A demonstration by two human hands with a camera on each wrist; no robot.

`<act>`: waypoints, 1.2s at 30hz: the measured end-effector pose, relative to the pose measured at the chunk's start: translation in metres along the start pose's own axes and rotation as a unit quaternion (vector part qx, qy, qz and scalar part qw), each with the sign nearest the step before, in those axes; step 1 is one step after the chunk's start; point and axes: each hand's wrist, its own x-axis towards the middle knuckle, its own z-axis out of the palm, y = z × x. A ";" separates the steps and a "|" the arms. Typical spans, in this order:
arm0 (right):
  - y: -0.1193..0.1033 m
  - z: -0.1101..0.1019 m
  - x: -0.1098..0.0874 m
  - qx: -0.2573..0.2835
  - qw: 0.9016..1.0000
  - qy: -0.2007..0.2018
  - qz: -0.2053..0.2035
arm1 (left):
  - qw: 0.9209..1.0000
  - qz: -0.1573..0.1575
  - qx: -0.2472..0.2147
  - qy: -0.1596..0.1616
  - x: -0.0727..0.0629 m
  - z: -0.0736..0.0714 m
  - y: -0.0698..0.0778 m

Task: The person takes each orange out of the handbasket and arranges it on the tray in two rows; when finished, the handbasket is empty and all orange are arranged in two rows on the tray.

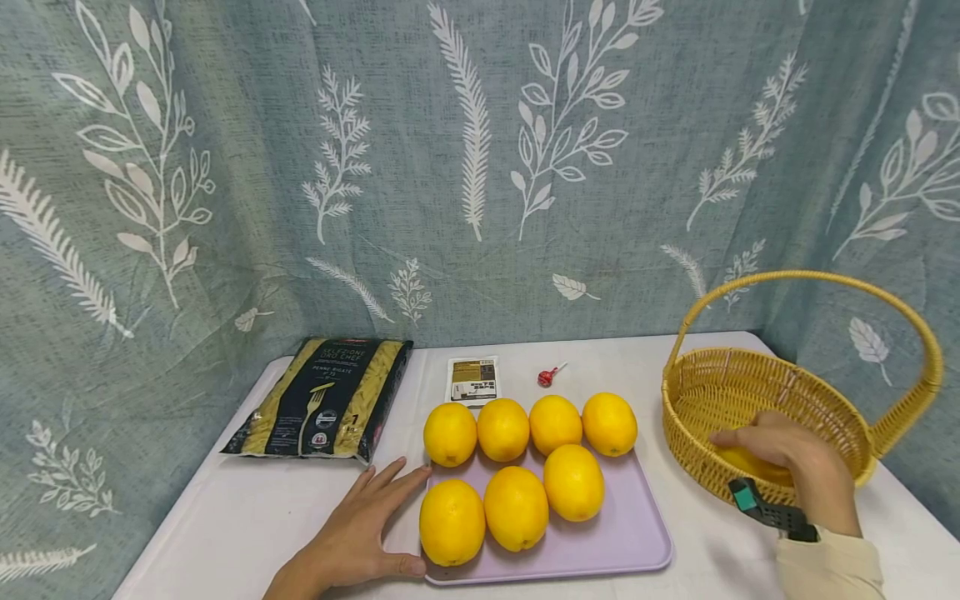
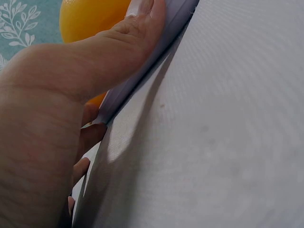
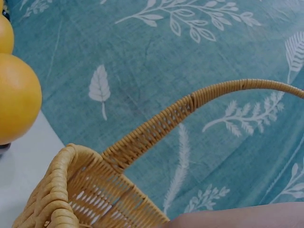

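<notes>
My left hand (image 1: 363, 521) lies at the left edge of a lilac tray (image 1: 626, 525) with fingers spread; thumb and fingertips touch its rim. In the left wrist view the thumb (image 2: 114, 52) lies along that rim, beside an orange (image 2: 90, 19). Several oranges (image 1: 516, 508) sit on the tray, four in a back row and three in front. My right hand (image 1: 783, 446) reaches down inside a wicker basket (image 1: 686, 442) and holds an orange (image 1: 750, 465) from above, mostly covered by the hand. Only a bit of that hand shows in the right wrist view.
A bag of penne pasta (image 1: 322, 400) lies at the back left. Behind the tray are a small flat packet (image 1: 474, 379) and a red lollipop (image 1: 547, 378). The basket's tall handle (image 1: 810, 277) arches over it. A leaf-patterned curtain (image 1: 450, 167) hangs behind the table.
</notes>
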 end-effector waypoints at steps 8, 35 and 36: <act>0.001 0.003 -0.003 0.040 0.999 0.025 0.022 | 1.000 -0.003 0.001 -0.002 0.000 0.000 0.000; -0.025 -0.003 -0.004 0.110 0.991 0.074 -0.033 | 1.000 0.009 -0.009 0.002 0.000 -0.002 -0.001; -0.026 -0.003 -0.004 0.111 0.990 0.078 -0.036 | 1.000 0.009 -0.009 0.002 0.000 -0.001 -0.001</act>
